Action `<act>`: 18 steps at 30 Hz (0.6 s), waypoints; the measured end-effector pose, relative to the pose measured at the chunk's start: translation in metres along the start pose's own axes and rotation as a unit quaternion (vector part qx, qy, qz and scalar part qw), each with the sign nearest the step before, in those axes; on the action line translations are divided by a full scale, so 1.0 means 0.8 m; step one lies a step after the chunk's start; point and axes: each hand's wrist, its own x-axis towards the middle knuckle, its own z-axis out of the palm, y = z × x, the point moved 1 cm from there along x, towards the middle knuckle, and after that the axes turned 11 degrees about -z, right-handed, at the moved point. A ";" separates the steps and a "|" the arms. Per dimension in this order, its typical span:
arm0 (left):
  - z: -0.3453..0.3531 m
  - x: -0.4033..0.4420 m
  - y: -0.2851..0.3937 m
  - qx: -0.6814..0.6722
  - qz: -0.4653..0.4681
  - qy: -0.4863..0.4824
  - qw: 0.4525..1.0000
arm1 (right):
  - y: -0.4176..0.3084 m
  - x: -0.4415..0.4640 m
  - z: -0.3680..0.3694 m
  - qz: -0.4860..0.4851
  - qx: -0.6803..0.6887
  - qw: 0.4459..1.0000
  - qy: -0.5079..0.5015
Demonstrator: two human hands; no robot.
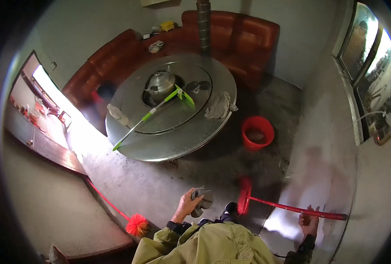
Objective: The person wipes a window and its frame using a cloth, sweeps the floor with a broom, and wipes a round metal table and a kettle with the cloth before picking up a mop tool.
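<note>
A crumpled grey cloth (203,203) is bunched in my left hand (187,206), which is held in front of my body above the floor. At the right, the fingers of my right hand (309,222) are around the handle of a red broom (283,207), near its end. The broom's handle lies nearly sideways across the view, close to the right wall. Its red bristle head, slightly blurred, is to the left, close to my dark shoe (230,208).
A round metal table (169,147) bears a kettle (161,83), a green squeegee (148,116), a pale rag (219,106) and a bottle (117,114). A red bucket (257,133) stands beside it. An orange-red sofa (244,39) curves behind. A red duster (137,224) leans at left.
</note>
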 end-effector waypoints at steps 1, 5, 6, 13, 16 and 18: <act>0.008 0.005 0.008 -0.001 -0.002 0.008 1.000 | -0.007 0.015 -0.009 0.004 -0.002 1.000 -0.007; 0.030 0.024 0.044 0.044 0.045 0.050 0.997 | -0.011 0.095 -0.111 0.063 0.085 0.992 0.062; 0.035 0.026 0.053 0.042 0.095 0.069 0.992 | -0.018 0.099 -0.117 0.029 0.104 0.991 0.080; 0.072 0.107 0.082 0.077 0.138 0.024 0.987 | -0.009 0.090 -0.162 -0.128 0.159 0.979 -0.009; 0.070 0.146 0.133 0.048 0.142 0.036 0.988 | 0.010 0.098 -0.169 -0.128 0.244 0.957 -0.087; 0.064 0.177 0.163 0.036 0.168 0.048 0.984 | 0.038 0.119 -0.214 -0.465 -0.372 0.783 0.178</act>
